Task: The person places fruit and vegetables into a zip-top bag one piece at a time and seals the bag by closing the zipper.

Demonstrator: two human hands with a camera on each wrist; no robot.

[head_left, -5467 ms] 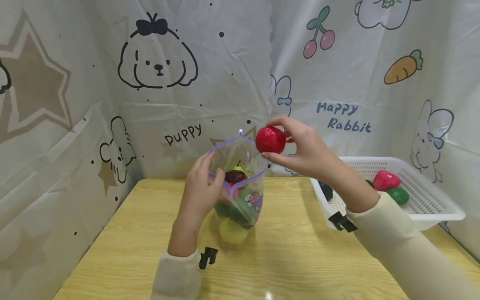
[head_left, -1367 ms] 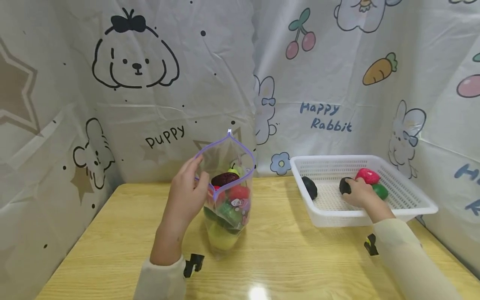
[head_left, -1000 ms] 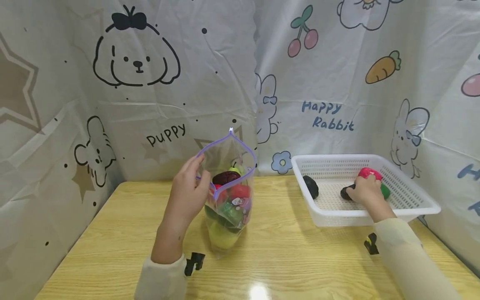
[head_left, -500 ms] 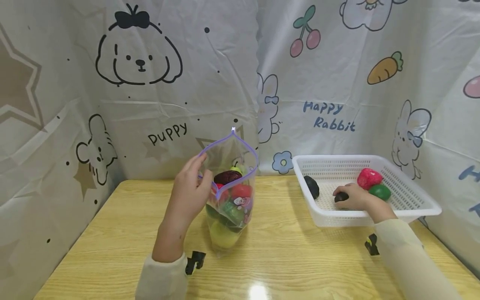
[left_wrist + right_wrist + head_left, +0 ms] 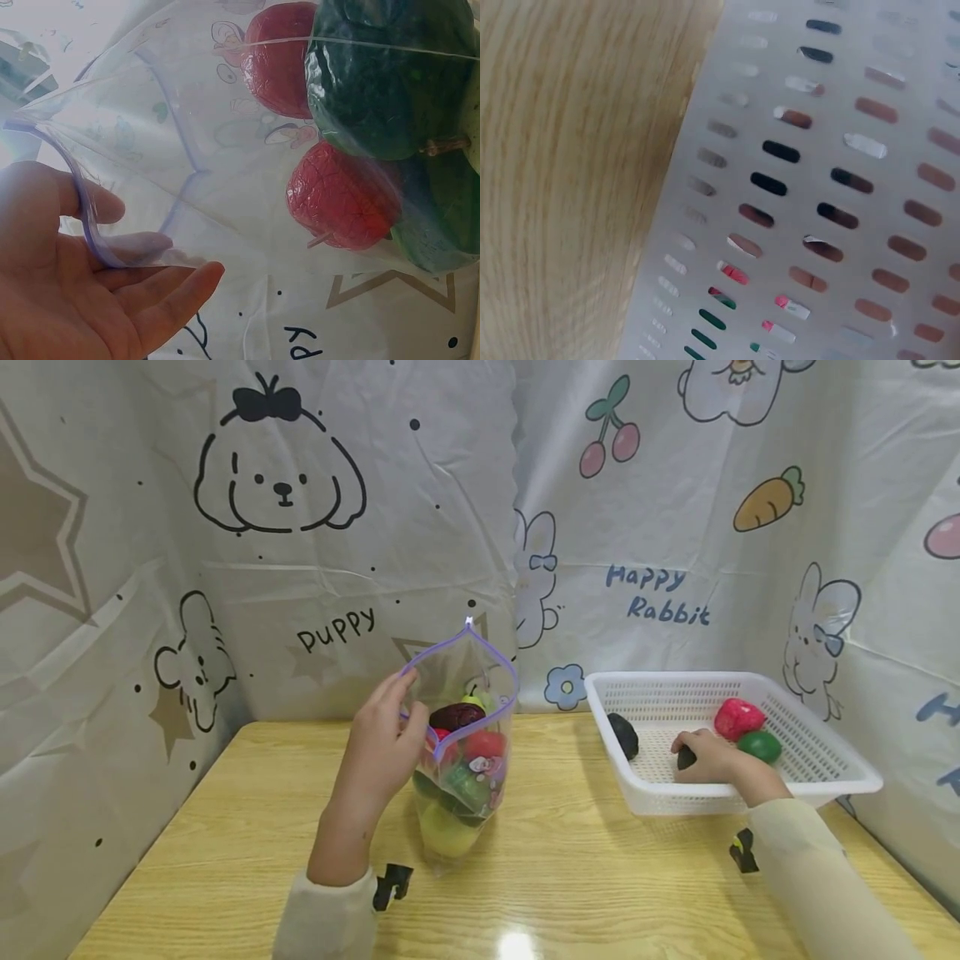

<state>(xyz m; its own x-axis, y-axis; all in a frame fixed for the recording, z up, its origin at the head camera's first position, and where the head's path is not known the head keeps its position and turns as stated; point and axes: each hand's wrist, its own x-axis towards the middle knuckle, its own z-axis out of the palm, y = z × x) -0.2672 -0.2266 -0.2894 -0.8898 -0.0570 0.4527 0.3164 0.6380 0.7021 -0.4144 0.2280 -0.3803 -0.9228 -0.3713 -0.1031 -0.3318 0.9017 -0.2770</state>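
My left hand (image 5: 382,735) holds the purple-edged rim of a clear zip bag (image 5: 225,150), thumb and fingers on either side of the plastic. The bag (image 5: 480,714) stands upright with its mouth spread wide. Inside are a dark red fruit (image 5: 457,717), red fruits (image 5: 486,744), green pieces (image 5: 382,75) and a yellow one (image 5: 447,831) at the bottom. My right hand (image 5: 708,757) reaches into the white basket (image 5: 817,787), fingers curled round a dark rounded fruit (image 5: 686,757), mostly hidden by the hand. The right wrist view shows it only through the basket's slots.
Another dark fruit (image 5: 622,735) lies at the basket's left wall. A pink-red fruit (image 5: 740,718) and a green one (image 5: 761,746) lie beside my right hand. Both containers stand on a wooden table (image 5: 570,877), with a printed cloth (image 5: 420,527) behind.
The right hand has gone from the bag's mouth, where it held a red fruit, to the basket. There it moved from the pink-red fruit to the dark one. The left hand stays at the rim.
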